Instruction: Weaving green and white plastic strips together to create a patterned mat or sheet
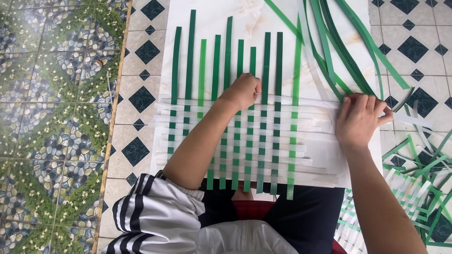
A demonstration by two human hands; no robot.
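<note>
Tiled floor, white board [254,19]; both hands on top white strip [301,100] at weave's edge

The white strip [301,101] I pinch lies flat across the upright green strips [228,56], topmost row of the half-woven mat [245,146].

green strips [228,51] woven with white strips [310,101], checkerboard-ish; floor tiles [141,96] cream with dark diamonds, sleeve [146,211] white, black stripes i think
</note>
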